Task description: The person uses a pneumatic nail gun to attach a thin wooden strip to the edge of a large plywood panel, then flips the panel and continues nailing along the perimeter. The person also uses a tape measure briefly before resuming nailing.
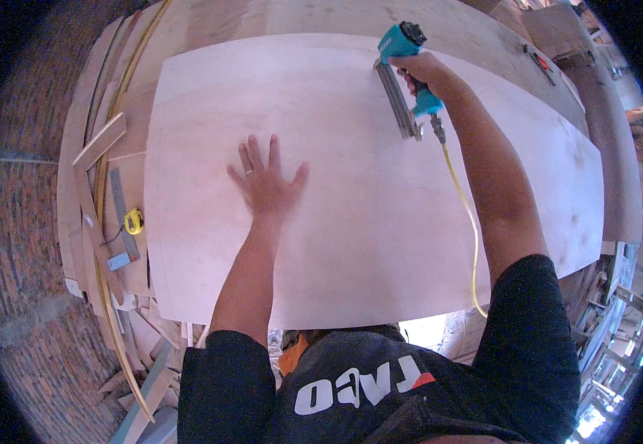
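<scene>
A large pale plywood sheet (351, 222) lies in front of me on a wider wooden surface. My left hand (266, 181) rests on the sheet left of its middle, fingers spread, a ring on one of them. Near the far edge of the sheet, my right hand (426, 74) is wrapped round the handle of a teal and black pneumatic nail gun (401, 46). The gun's long dark magazine slants down toward me. From the base of its handle a yellow air hose (463, 194) runs to the sheet's near edge.
Left of the sheet lie a yellow tape measure (134, 221), a try square (120, 260) and several wood strips (101, 142). A brick wall (21, 244) stands further left. At the far right, a red-handled tool (541, 62) lies on the wooden surface. Wood offcuts (151, 370) are heaped below left.
</scene>
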The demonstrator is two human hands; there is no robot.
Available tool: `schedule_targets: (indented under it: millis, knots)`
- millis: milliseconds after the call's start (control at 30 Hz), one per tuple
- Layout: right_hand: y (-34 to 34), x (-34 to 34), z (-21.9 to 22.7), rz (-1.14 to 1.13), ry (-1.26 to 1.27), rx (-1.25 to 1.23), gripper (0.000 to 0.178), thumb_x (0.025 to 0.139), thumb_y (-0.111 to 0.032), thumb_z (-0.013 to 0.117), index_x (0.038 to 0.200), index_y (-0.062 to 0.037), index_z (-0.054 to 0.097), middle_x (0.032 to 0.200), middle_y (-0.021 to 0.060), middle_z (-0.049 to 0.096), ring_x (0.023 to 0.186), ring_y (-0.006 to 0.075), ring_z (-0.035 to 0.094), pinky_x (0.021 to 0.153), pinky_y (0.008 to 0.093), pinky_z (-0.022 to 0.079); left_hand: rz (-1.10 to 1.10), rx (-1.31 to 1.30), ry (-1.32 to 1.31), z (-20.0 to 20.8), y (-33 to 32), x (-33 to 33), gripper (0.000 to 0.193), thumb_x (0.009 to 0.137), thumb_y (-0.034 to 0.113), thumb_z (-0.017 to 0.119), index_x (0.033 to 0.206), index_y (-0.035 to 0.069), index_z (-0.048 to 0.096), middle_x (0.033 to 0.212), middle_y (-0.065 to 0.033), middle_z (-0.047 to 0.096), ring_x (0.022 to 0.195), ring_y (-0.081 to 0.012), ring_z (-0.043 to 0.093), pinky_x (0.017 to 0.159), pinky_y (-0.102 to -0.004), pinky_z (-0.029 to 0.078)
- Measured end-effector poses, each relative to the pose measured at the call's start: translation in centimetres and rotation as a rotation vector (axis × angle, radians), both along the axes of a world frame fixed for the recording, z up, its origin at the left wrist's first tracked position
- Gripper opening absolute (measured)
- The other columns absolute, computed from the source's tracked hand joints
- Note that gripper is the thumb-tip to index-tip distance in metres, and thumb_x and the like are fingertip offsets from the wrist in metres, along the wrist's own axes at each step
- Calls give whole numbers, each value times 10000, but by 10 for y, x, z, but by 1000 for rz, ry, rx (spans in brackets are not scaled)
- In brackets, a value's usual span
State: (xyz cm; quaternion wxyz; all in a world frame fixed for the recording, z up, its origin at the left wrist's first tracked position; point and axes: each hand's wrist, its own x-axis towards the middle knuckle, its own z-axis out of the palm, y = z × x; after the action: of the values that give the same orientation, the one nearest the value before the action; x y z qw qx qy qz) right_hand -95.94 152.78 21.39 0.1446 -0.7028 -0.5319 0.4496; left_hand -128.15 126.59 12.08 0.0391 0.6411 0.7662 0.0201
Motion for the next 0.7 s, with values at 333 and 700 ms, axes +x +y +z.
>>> schedule_targets:
  millis: [333,700]
  knots:
    - [55,-6,-6,100,-30,10,465,948,-515,792,857,-87,636,599,21,551,540,161,545,539,371,494,-13,47,-33,0,-4,-2,937,989,737,512,1722,210,261,1791,-196,152,1657,-418,92,1249,-758,46]
    - [89,8,-22,105,-32,-34,441,947,-495,792,862,-93,630,578,18,533,524,164,534,529,377,484,-20,97,-51,-5,-1,-8,951,960,770,533,1717,251,283,1792,-188,153,1657,-403,108,1245,-762,46]
